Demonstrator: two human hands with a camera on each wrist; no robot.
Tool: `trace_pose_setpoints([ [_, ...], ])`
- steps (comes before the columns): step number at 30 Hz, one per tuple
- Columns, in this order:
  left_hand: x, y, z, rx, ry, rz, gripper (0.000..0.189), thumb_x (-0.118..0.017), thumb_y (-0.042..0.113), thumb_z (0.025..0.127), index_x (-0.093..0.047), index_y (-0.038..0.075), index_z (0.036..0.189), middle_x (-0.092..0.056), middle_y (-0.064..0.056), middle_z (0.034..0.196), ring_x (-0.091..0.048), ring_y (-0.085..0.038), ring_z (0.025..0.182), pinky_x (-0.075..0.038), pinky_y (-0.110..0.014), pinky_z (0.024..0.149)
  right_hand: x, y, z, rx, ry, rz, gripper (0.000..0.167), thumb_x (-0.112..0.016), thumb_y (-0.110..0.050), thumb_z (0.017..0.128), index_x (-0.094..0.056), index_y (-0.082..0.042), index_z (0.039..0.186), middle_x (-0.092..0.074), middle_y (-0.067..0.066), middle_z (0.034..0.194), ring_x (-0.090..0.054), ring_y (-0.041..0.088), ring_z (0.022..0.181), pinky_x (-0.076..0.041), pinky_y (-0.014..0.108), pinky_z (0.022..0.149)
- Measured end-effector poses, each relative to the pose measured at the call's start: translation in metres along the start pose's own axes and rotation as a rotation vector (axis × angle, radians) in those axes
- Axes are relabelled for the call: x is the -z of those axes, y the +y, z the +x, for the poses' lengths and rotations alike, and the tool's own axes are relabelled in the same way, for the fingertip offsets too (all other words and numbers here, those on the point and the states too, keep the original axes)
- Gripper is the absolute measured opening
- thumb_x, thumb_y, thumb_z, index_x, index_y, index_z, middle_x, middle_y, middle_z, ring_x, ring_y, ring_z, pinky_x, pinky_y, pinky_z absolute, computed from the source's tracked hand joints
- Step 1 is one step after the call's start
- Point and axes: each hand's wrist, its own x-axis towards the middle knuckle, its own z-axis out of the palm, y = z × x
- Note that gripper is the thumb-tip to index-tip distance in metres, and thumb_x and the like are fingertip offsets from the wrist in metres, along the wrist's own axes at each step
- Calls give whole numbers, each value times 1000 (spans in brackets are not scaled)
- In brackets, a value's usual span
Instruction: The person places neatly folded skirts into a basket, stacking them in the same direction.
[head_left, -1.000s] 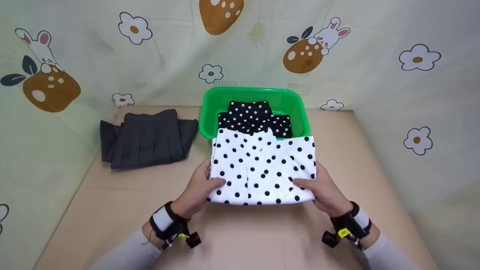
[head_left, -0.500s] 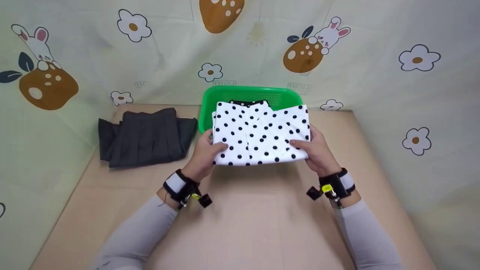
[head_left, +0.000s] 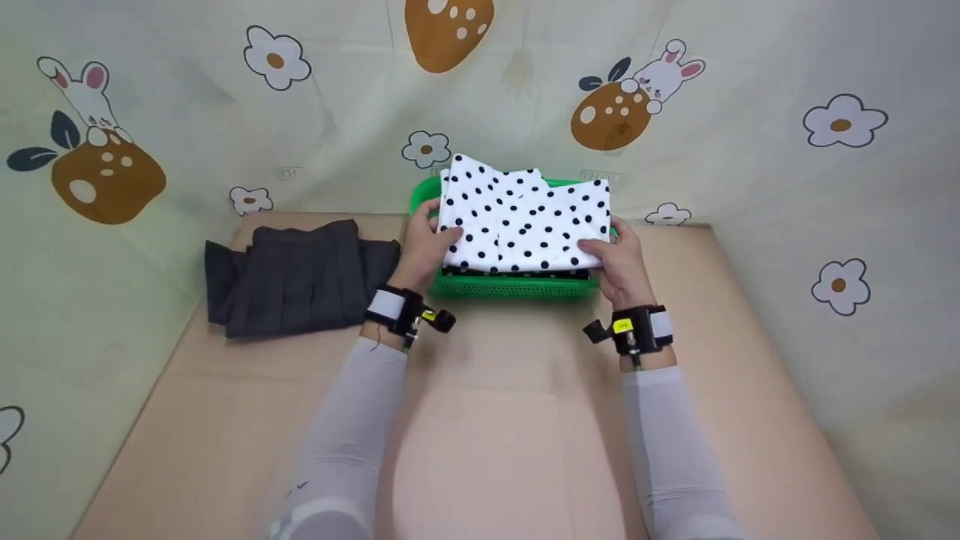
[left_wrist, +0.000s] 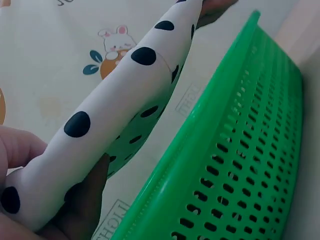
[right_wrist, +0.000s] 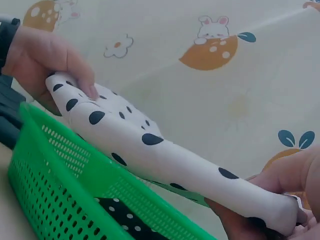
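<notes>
A dark folded garment [head_left: 300,281] lies leftmost on the table [head_left: 510,420]; next, my left hand [head_left: 424,251] pinches one side of the white dotted cloth [head_left: 525,225] above the green basket [head_left: 517,287], my right hand [head_left: 624,259] the other; I judge this the placing step, calling next for a level lowering, then loosened fingers

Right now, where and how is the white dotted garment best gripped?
I'd pinch the white dotted garment from above and below at both short ends, beside its thick, rounded near fold, coming from left and right, as the left hand and right hand do. It is a wide folded bundle with an uneven far edge, so the near fold likely holds together best.
</notes>
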Motion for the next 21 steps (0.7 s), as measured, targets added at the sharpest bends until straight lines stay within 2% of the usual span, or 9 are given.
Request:
trace_pose_setpoints([
  [4, -5, -7, 8, -29, 40, 105, 63, -65, 2, 100, -42, 10, 158, -70, -18, 137, -75, -29, 110, -64, -34, 89, -1, 7, 4, 71, 96, -248, 63, -67, 13, 92, -47, -2, 150, -64, 26, 143, -74, 27, 111, -64, 31, 91],
  [6, -7, -10, 8, -35, 66, 178, 62, -66, 4, 100, -44, 12, 157, -70, -15, 137, -75, -27, 110, -63, -34, 89, -2, 11, 5, 76, 127, -366, 63, -70, 9, 93, -49, -5, 151, -66, 22, 143, -72, 28, 118, -63, 31, 94],
  [9, -8, -15, 7, -38, 95, 281, 62, -67, 6, 100, -44, 14, 158, -70, -13, 139, -74, -25, 111, -63, -35, 89, -3, 16, 6, 61, 152, -484, 66, -73, 4, 93, -49, -8, 154, -65, 19, 146, -69, 30, 127, -60, 34, 101],
  [13, -8, -18, 5, -49, 123, 351, 63, -68, 8, 100, -44, 14, 158, -67, -14, 144, -72, -26, 115, -63, -36, 91, -6, 17, 5, 64, 167, -577, 70, -75, -1, 93, -47, -10, 157, -63, 18, 149, -66, 30, 131, -57, 39, 108],
  [18, -8, -18, 4, -76, 142, 407, 64, -69, 11, 100, -43, 15, 159, -63, -16, 149, -68, -27, 123, -61, -39, 96, -9, 16, 5, 113, 186, -655, 69, -75, -4, 92, -48, -10, 155, -64, 20, 146, -64, 32, 131, -57, 43, 108],
  [21, -6, -17, 4, -126, 158, 503, 71, -70, 14, 99, -38, 13, 162, -60, -18, 152, -65, -32, 128, -57, -45, 102, -8, 15, 4, 152, 205, -736, 71, -76, -8, 94, -46, -10, 157, -59, 18, 153, -58, 32, 139, -51, 44, 115],
])
